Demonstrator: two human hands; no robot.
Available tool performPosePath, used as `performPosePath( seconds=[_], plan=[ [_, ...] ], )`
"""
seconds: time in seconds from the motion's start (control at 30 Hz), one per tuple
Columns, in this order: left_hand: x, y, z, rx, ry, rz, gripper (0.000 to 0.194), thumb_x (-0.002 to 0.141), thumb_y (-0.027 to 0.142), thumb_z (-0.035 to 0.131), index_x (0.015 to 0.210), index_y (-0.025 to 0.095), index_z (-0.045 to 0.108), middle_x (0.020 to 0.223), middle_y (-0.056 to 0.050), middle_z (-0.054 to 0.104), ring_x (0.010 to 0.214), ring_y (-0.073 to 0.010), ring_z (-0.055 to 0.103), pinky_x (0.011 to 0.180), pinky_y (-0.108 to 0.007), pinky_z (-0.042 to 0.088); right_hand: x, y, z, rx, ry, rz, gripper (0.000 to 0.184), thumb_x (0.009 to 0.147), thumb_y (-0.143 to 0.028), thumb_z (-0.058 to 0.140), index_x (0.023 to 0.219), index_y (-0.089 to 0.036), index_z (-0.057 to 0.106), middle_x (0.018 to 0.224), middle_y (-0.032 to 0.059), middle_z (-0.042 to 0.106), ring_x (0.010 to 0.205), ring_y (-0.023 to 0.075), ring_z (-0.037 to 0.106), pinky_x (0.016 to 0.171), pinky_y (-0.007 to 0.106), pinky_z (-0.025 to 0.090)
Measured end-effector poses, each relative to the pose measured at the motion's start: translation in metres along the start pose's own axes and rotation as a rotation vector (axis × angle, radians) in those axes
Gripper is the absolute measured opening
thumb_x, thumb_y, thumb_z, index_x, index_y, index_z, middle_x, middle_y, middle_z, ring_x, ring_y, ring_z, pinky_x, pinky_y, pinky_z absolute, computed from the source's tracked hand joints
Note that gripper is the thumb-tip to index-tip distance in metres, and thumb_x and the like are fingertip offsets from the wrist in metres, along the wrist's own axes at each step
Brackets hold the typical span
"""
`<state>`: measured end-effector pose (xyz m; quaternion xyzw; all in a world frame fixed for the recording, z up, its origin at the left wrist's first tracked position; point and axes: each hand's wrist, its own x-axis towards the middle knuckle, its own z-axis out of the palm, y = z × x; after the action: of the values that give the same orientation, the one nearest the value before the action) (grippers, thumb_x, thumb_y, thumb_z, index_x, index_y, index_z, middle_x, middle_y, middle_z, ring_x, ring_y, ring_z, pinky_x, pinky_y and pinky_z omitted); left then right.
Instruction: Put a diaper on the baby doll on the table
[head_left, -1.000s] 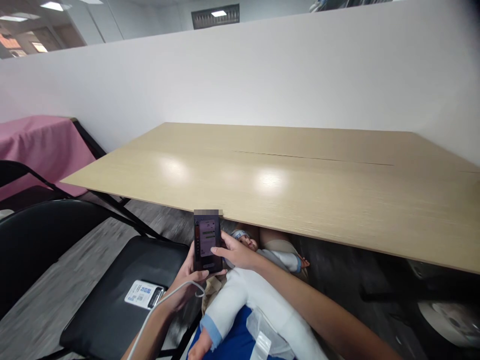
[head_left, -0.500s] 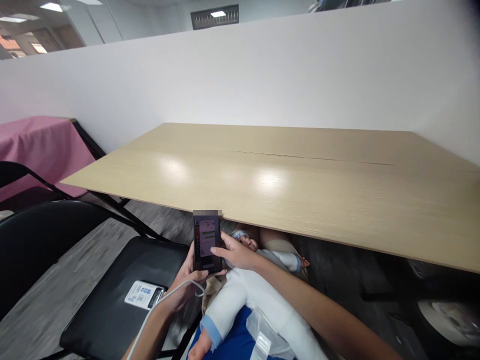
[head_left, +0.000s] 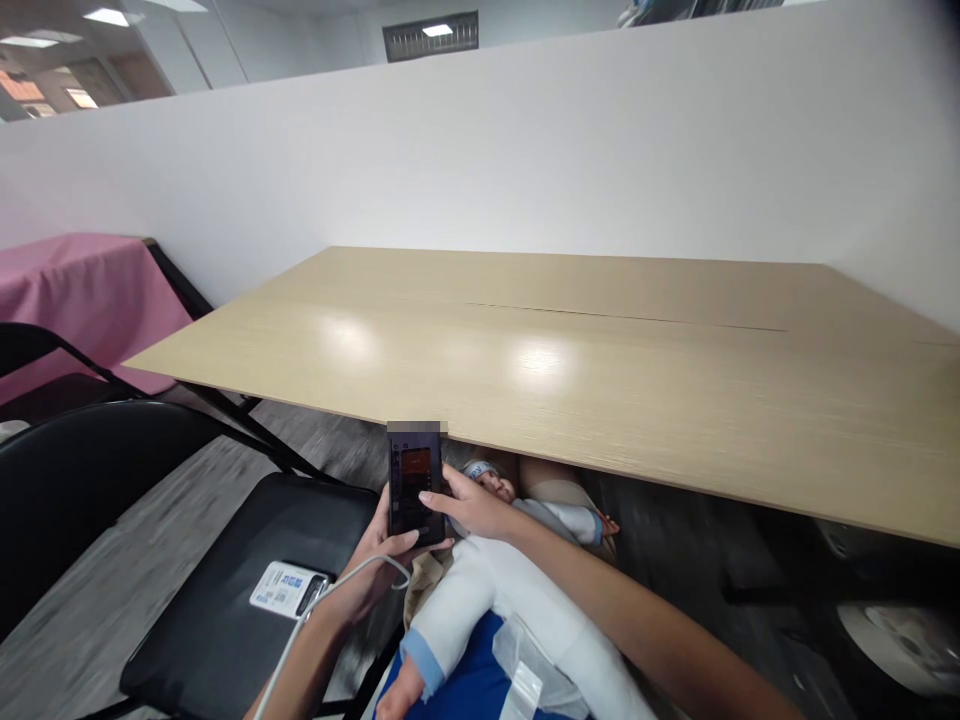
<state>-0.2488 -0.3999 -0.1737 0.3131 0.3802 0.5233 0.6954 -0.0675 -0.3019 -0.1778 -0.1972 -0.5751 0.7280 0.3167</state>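
Note:
My left hand (head_left: 373, 560) is wrapped round a dark phone (head_left: 415, 482), held upright just under the front edge of the light wooden table (head_left: 570, 370). A white cable (head_left: 330, 600) runs from the phone's bottom down along my left forearm. My right hand (head_left: 469, 505) rests against the phone's right side, its thumb on the lit screen. A baby doll in white clothes (head_left: 495, 590) lies across my lap under my right forearm, its head (head_left: 491, 478) near the table edge.
A black folding chair (head_left: 225, 590) stands at my left, with a white power bank (head_left: 289, 590) on its seat. Another black chair (head_left: 67, 470) is further left. A pink-covered table (head_left: 82, 290) stands by the white partition wall (head_left: 525, 150).
The phone's screen has changed from a pale pink page to a darker one with an orange patch. My hands and the doll have barely moved.

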Motion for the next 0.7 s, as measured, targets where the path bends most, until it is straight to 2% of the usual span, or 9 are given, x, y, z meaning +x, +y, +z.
performPosePath(
  seconds=[0.07,0.17,0.23,0.27,0.4,0.57,0.63,0.7],
  plan=[
    [0.001,0.000,0.000,-0.017,0.031,0.000,0.100,0.091,0.035,0.086,0.171,0.050,0.029,0.169,-0.009,0.050,0.138,-0.0374,0.066,0.114,-0.057,0.060,0.000,0.002,-0.001,-0.028,-0.001,0.005,0.072,0.093,-0.073,0.073,0.144,-0.023,0.062,0.136,0.0075,0.068,0.132,0.0230,0.060,0.121,0.039,0.044],
    [0.000,0.002,-0.006,-0.061,0.093,-0.021,0.084,0.099,0.057,0.075,0.171,0.043,0.035,0.162,-0.011,0.059,0.139,-0.0375,0.066,0.111,-0.056,0.062,-0.003,0.003,-0.003,-0.103,0.023,0.049,0.067,0.097,-0.075,0.066,0.139,-0.023,0.064,0.119,0.0065,0.072,0.111,0.0206,0.067,0.105,0.036,0.053],
    [-0.004,0.005,-0.015,-0.077,0.154,-0.061,0.083,0.100,0.064,0.069,0.171,0.036,0.036,0.154,-0.015,0.067,0.137,-0.0376,0.068,0.108,-0.056,0.063,-0.006,0.002,-0.005,-0.164,0.057,0.082,0.067,0.100,-0.075,0.061,0.141,-0.023,0.062,0.110,0.0062,0.072,0.100,0.0195,0.068,0.098,0.036,0.054],
    [-0.007,0.006,-0.021,-0.086,0.185,-0.088,0.083,0.101,0.066,0.068,0.171,0.032,0.037,0.149,-0.017,0.070,0.137,-0.0380,0.068,0.107,-0.057,0.063,-0.008,0.001,-0.006,-0.193,0.076,0.088,0.066,0.101,-0.074,0.060,0.143,-0.023,0.061,0.113,0.0071,0.072,0.102,0.0200,0.069,0.098,0.037,0.054],
    [-0.019,0.007,-0.048,-0.166,0.294,-0.122,0.073,0.106,0.055,0.063,0.167,0.018,0.044,0.139,-0.023,0.074,0.133,-0.0405,0.071,0.108,-0.060,0.062,-0.026,-0.014,-0.010,-0.297,0.157,0.073,0.053,0.101,-0.060,0.069,0.140,-0.025,0.064,0.143,0.0109,0.067,0.131,0.0257,0.061,0.111,0.043,0.048],
    [-0.023,-0.005,-0.092,-0.178,0.451,-0.074,0.064,0.107,0.029,0.059,0.167,0.013,0.041,0.133,-0.023,0.078,0.126,-0.0370,0.076,0.105,-0.056,0.065,-0.075,-0.052,-0.022,-0.563,0.222,0.002,0.029,0.105,-0.044,0.065,0.127,-0.027,0.072,0.132,0.0085,0.070,0.129,0.0268,0.061,0.119,0.047,0.043],
    [-0.020,-0.011,-0.116,-0.195,0.506,-0.078,0.063,0.108,0.026,0.055,0.167,0.013,0.039,0.124,-0.019,0.081,0.118,-0.0347,0.080,0.099,-0.051,0.069,-0.102,-0.068,-0.030,-0.612,0.217,0.027,0.027,0.108,-0.044,0.060,0.125,-0.028,0.074,0.133,0.0076,0.070,0.132,0.0268,0.061,0.121,0.046,0.043],
    [-0.014,-0.015,-0.140,-0.181,0.510,-0.078,0.062,0.109,0.028,0.052,0.168,0.017,0.039,0.112,-0.012,0.085,0.110,-0.0318,0.082,0.092,-0.044,0.071,-0.130,-0.078,-0.038,-0.635,0.212,0.100,0.027,0.109,-0.043,0.058,0.125,-0.028,0.073,0.132,0.0076,0.070,0.132,0.0265,0.062,0.120,0.045,0.045]
  ],
)
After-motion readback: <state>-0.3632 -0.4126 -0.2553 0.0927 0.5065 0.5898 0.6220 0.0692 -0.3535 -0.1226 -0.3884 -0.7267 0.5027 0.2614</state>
